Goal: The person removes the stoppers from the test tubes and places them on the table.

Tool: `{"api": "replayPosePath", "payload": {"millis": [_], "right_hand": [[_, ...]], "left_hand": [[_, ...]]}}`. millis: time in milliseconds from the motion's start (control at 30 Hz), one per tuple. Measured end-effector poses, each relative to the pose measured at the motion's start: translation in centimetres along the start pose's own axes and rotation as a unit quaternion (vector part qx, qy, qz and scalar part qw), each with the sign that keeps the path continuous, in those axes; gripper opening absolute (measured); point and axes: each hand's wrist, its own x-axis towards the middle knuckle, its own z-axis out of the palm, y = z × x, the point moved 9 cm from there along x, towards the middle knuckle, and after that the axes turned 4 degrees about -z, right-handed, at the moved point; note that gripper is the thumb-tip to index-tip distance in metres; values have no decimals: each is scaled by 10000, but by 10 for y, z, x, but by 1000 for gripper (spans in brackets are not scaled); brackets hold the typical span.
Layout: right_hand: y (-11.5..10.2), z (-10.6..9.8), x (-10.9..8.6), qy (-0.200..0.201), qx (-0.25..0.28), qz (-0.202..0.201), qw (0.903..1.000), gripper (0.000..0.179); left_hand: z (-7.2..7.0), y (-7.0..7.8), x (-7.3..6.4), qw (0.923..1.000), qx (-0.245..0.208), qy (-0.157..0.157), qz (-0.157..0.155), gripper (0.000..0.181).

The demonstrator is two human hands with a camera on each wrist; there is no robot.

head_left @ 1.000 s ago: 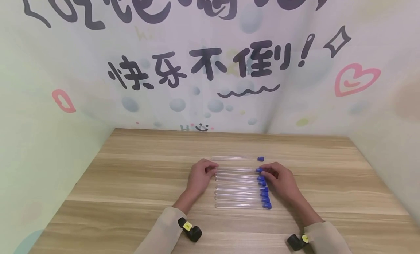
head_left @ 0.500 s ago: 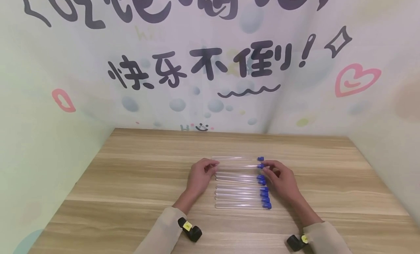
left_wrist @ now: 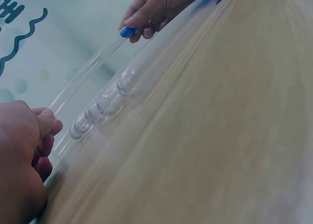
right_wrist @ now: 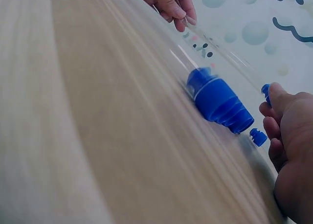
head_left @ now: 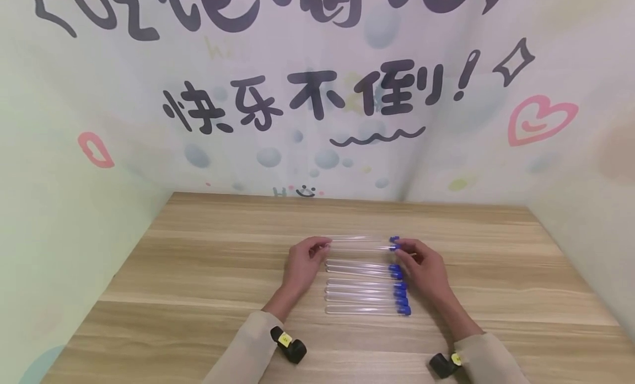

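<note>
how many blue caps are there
8: a loose cap at the back, a held cap in the right hand's grip, two caps just nearer, then four caps nearer still. No sign of hidden ones.

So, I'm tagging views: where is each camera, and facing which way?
Head: worn on the head, facing forward and down; tubes, left hand, right hand, sleeves.
Left wrist: worn there, facing the right hand; left hand near, wall behind.
Right wrist: worn there, facing the left hand; right hand near, caps between.
Both wrist views share the held tube.
</note>
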Motion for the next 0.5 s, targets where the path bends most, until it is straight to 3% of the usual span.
{"api": "replayPosePath", "payload": {"millis": [300,500], "right_hand": [[2,1,6,228,56,178,9996,25],[5,-1,7,445,8,387,9983,26]], "left_hand": [[1,-2,2,10000,-46,31,13,19],[3,-5,2,9998,-42,-45,-169,16]]}}
